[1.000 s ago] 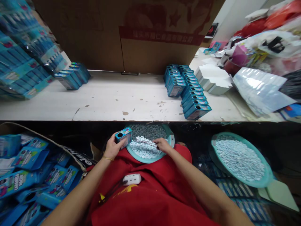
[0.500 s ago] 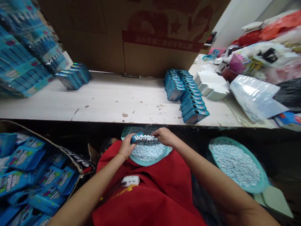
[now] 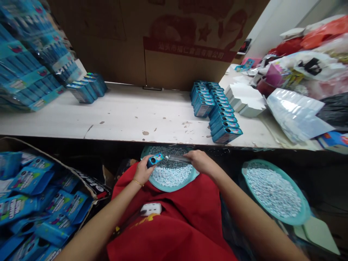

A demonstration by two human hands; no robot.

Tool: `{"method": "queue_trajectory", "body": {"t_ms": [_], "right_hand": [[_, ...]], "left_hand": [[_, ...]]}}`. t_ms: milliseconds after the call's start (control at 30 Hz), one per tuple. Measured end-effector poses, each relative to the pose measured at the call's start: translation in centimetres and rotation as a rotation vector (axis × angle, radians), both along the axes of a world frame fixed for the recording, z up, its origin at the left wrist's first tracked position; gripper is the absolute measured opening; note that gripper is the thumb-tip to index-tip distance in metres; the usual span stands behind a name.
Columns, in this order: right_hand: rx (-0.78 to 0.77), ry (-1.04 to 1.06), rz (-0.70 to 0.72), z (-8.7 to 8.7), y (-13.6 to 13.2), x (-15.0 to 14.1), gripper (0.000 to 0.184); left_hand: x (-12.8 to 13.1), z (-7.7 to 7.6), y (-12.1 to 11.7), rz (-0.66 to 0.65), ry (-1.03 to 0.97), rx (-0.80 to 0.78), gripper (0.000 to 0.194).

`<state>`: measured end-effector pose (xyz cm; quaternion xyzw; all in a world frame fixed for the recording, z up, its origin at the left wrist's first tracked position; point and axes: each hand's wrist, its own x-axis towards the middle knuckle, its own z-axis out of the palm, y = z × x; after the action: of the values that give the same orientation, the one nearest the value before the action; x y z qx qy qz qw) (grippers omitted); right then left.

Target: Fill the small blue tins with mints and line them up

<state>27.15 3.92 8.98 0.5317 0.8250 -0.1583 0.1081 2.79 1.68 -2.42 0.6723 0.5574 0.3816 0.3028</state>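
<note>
My left hand is closed round a small blue candy box, tilted so the dark hole in its end shows. In my right hand is a clear trough-like scoop, its tip close to the box. One or a few white candies sit at that tip, and the rest of the scoop looks bare. Both hands are above a turquoise basin full of small pale candies, which rests at my lap against a red apron.
Filled-looking blue boxes stand in rows on the white shelf; several more stand left. A carton of loose boxes is at lower left. A second candy basin sits right. A large cardboard box blocks the back.
The row of white candies on the scoop is gone except at the tip. The box has turned so its holed end faces up, and my right hand has shifted slightly right.
</note>
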Motion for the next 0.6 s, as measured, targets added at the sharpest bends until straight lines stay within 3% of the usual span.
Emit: {"method": "queue_trajectory", "body": {"t_ms": [133,200,267,433,600], "right_hand": [[-0.084,-0.013,-0.250,-8.4,-0.9,-0.1,0.039],[-0.121,-0.007,-0.265,-11.8,-1.8,-2.1,0.037],[-0.149,0.035,-0.240,-14.1,-2.5,-3.9,0.034],[-0.243,0.203,-0.191,-15.8,-2.4,-4.1,0.038],[-0.311,0.382,-0.224,-14.5,-2.0,-1.2,0.041]], "left_hand": [[-1.2,0.4,-0.1,0.073,-0.019,-0.030,0.035],[-1.4,0.7,-0.1,0.092,-0.022,-0.036,0.036],[-1.3,1.0,-0.1,0.105,-0.023,-0.040,0.038],[-1.1,1.6,-0.1,0.157,0.006,-0.068,0.042],[-1.8,1.3,0.1,0.168,0.052,-0.071,0.044]]}}
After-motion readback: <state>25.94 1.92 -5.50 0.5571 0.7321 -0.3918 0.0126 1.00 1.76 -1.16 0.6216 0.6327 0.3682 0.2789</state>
